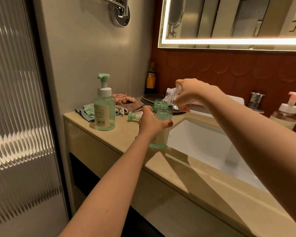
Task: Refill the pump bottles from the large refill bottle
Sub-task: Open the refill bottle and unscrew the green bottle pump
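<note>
Refill bottle (171, 98) tilts in right grip (189, 94) over left-held pump bottle (161, 124).

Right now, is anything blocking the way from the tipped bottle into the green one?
Nothing visible. The green bottle stands open, its pump lying on the counter behind it. The right hand holds the clear bottle tilted, its mouth just above the opening; the left hand steadies the green bottle.

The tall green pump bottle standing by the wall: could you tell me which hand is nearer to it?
Left. The left hand grips the open bottle just beside the tall green pump bottle; the right hand pours farther away.
</note>
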The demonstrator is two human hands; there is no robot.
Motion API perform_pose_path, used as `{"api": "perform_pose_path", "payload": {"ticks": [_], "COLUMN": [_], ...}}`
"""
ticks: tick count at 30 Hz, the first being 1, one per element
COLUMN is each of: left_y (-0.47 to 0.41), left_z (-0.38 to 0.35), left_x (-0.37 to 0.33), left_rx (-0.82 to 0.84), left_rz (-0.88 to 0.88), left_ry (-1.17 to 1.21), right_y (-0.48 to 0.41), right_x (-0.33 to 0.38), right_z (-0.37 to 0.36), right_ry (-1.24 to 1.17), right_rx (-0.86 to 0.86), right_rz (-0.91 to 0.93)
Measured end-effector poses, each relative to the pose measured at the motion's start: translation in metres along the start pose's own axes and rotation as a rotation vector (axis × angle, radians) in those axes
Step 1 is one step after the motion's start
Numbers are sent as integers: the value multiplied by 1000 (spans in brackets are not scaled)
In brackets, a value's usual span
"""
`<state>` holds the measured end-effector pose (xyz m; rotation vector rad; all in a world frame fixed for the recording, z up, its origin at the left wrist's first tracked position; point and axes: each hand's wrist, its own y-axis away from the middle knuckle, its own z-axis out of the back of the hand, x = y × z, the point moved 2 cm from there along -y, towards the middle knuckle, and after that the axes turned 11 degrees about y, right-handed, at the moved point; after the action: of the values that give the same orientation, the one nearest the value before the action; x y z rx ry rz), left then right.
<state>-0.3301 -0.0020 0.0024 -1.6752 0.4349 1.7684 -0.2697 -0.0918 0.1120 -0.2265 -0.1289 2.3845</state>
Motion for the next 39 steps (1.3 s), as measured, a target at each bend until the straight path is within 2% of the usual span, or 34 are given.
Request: {"api": "perform_pose_path", "payload": {"ticks": [39], "left_y": [1], "left_z": [0], "left_x": [-1], "left_rx": [-4], "left_rz": [-3], "left_ry": [-5], "right_y": [-5], "right_x": [0], "right_z": [-1], "right_ry": [15], "right_rx": [10], "right_rz": [-8]}}
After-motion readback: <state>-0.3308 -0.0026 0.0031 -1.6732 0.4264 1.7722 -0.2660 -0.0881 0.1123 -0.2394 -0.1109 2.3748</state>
